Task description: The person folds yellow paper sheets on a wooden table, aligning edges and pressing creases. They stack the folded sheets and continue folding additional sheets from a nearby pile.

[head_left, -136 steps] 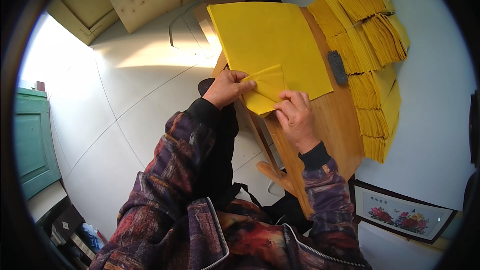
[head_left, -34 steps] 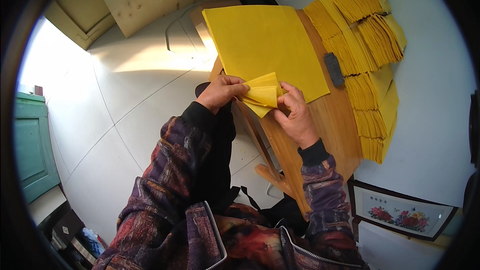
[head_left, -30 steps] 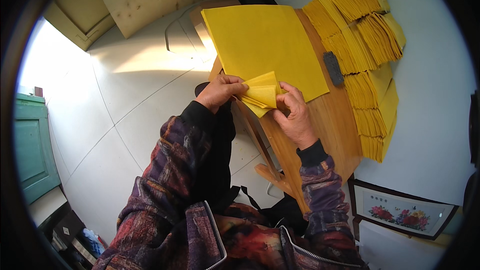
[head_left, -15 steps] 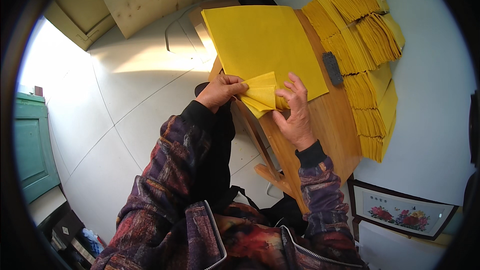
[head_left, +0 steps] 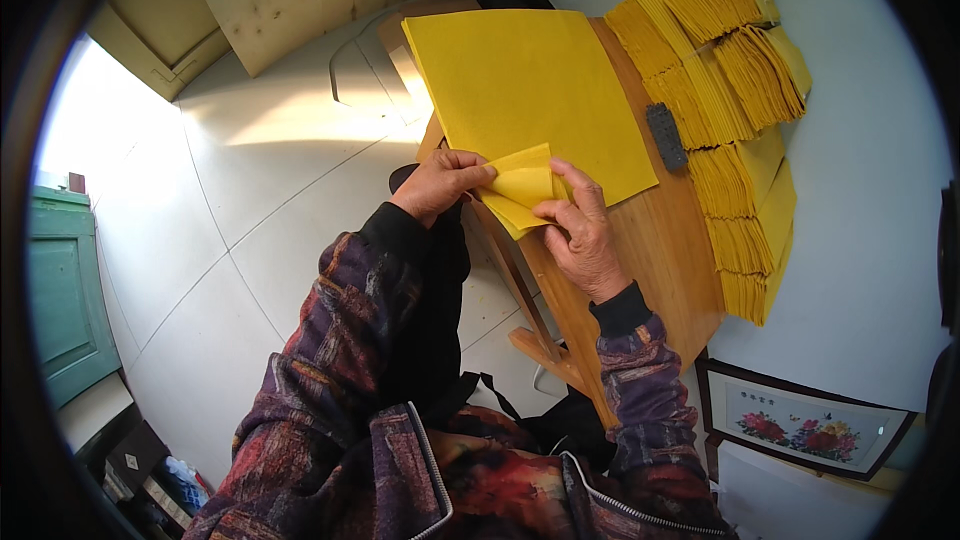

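Observation:
My left hand [head_left: 440, 183] pinches the gathered left end of a small piece of folded yellow paper [head_left: 522, 185], which fans out toward the right. At its wide end, my right hand [head_left: 583, 230] has thumb and fingers closed on the layers, with the forefinger reaching to the upper corner. The folded paper is held over the near edge of a large flat stack of yellow paper sheets [head_left: 530, 80]. That stack lies on a wooden table [head_left: 660, 260]. How the layers are folded inside my grip is partly hidden.
A dark grey block [head_left: 666, 138] rests beside the sheets. Along the wall, bundles of pleated yellow paper [head_left: 735, 180] are piled on the table's right side. A framed flower picture [head_left: 805, 420] stands at the lower right. Pale tiled floor [head_left: 250, 210] lies to the left.
My right hand's fingers have closed from a loose, spread pose onto the wide end of the folded paper. My left hand stays where it was.

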`<action>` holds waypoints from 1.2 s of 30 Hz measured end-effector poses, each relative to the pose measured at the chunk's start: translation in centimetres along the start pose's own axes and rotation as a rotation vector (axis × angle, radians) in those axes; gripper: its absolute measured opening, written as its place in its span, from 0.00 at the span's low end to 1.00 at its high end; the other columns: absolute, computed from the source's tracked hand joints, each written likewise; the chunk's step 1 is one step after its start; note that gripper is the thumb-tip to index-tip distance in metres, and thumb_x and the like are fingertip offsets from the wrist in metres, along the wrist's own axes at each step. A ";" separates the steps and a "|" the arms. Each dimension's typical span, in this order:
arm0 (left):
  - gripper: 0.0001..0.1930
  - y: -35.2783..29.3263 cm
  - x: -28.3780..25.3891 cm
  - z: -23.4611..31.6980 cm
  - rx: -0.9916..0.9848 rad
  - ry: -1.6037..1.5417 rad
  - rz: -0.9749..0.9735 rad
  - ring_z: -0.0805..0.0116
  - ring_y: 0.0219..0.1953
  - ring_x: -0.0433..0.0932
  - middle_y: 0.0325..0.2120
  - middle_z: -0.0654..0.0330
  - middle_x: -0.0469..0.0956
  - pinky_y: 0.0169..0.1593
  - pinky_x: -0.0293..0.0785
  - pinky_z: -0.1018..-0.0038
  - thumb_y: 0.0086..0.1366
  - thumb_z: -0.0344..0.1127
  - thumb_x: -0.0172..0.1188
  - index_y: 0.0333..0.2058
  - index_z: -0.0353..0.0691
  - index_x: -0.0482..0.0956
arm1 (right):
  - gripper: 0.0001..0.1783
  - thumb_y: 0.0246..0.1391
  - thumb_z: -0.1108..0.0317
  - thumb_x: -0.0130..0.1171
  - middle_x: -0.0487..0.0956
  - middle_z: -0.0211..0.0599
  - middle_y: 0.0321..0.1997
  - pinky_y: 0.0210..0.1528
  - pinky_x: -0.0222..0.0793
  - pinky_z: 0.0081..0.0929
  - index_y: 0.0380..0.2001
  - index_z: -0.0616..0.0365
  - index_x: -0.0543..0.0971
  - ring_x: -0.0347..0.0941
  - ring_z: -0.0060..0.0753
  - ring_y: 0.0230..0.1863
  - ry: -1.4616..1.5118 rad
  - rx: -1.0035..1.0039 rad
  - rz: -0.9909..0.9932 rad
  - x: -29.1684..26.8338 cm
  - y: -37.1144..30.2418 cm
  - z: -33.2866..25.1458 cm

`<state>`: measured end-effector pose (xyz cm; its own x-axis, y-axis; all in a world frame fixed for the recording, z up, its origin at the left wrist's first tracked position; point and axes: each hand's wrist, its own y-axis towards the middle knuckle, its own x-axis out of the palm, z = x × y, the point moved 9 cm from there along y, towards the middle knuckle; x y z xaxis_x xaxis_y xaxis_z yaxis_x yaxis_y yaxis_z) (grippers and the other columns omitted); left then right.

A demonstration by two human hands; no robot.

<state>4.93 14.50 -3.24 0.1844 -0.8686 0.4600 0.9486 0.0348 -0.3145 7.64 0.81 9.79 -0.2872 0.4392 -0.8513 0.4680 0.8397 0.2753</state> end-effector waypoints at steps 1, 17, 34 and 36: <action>0.09 0.0 0.0 0.1 0.003 0.003 -0.008 0.78 0.27 0.72 0.23 0.67 0.78 0.35 0.67 0.81 0.61 0.39 0.60 0.31 0.40 0.82 | 0.13 0.40 0.82 0.57 0.65 0.43 0.61 0.61 0.60 0.38 0.33 0.58 0.77 0.60 0.49 0.60 -0.004 0.007 0.000 0.0 0.0 0.0; 0.11 -0.2 0.5 0.7 0.039 0.073 -0.034 0.82 0.27 0.70 0.27 0.69 0.79 0.35 0.66 0.83 0.59 0.36 0.62 0.37 0.37 0.81 | 0.13 0.42 0.81 0.58 0.69 0.43 0.57 0.59 0.62 0.35 0.35 0.60 0.77 0.64 0.47 0.58 0.139 0.132 0.021 -0.1 0.0 1.8; 0.09 -0.1 0.2 0.5 0.045 0.027 0.031 0.77 0.28 0.74 0.26 0.64 0.80 0.36 0.70 0.81 0.59 0.32 0.61 0.35 0.31 0.82 | 0.05 0.47 0.77 0.63 0.70 0.42 0.56 0.49 0.66 0.26 0.28 0.60 0.77 0.69 0.35 0.51 0.337 0.278 -0.096 0.5 -0.2 3.2; 0.09 0.0 0.2 0.4 0.043 0.023 0.024 0.77 0.28 0.74 0.26 0.64 0.79 0.36 0.70 0.81 0.59 0.32 0.60 0.35 0.32 0.82 | 0.05 0.47 0.77 0.63 0.70 0.42 0.56 0.47 0.67 0.24 0.28 0.60 0.76 0.71 0.30 0.47 0.370 0.323 -0.106 0.7 -0.3 3.6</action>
<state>5.03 14.55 -2.80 0.2022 -0.8783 0.4332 0.9541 0.0769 -0.2894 10.31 -0.31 7.47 -0.5967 0.4896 -0.6359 0.6382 0.7699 -0.0060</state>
